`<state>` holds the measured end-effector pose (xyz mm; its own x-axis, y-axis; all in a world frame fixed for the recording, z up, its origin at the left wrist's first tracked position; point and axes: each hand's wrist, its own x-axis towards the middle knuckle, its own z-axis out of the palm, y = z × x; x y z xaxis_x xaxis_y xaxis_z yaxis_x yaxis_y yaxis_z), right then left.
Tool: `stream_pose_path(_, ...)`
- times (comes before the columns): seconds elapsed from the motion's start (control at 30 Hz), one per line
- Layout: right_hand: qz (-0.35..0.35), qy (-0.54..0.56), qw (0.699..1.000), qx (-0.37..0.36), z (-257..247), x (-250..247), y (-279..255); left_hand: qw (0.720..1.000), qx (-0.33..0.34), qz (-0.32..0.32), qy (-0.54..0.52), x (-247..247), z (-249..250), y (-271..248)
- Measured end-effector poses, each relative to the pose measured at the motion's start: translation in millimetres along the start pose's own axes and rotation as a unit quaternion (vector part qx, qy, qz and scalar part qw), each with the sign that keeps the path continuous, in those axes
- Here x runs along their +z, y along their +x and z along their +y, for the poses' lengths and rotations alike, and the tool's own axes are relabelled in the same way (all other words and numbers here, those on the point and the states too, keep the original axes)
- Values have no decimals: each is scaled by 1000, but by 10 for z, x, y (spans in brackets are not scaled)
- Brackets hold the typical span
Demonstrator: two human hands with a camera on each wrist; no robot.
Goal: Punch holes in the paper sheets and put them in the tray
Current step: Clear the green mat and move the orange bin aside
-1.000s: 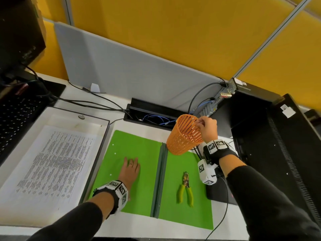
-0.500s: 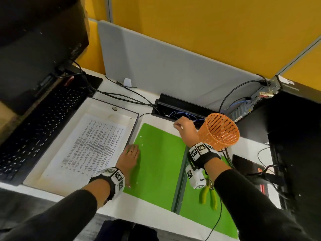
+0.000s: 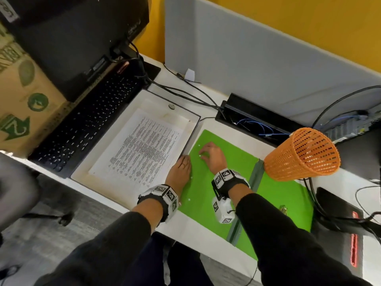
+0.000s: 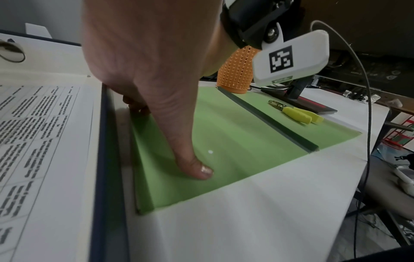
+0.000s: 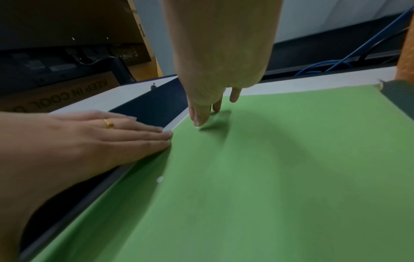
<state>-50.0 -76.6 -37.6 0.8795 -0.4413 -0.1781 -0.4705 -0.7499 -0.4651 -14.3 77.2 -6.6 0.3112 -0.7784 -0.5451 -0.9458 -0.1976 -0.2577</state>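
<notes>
Left hand: the left hand lies flat, fingers straight and close together, along the left edge of the green sheet, its fingertips reaching the corner where the sheet meets the tray; the thumb presses down on the green surface near a white punched dot.
Right hand: the right hand hovers low over the far left part of the sheet, fingers bent downward and narrowly spread, tips touching the paper beside a small white dot; it holds nothing.
Green sheet: flat on the white desk, under both hands, its left edge just beside the tray wall; a dark strip runs along its right side.
Tray: just left of the left hand's fingers, with a printed page lying inside.
Hole punch: the yellow-handled punch rests on the green surface beyond the dark strip, well apart from the right-hand fingers.
Orange basket: a mesh basket stands at the strip's far end, right of the right hand.
Keyboard: a black keyboard sits left of the tray.
</notes>
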Motion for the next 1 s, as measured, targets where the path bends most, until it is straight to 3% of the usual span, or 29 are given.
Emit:
stream_pose_path(0.63, 72, 14, 997, 12, 33, 306, 90, 1000, 17, 9, -6, 30, -7, 8)
stream_pose_path(0.8, 27, -115, 993, -7, -39, 264, 34, 1000, 16, 13, -3, 23, -11, 11)
stream_pose_path(1.0, 10, -124, 992, 29, 4, 256, 58, 1000, 18, 16, 9, 20, -13, -12)
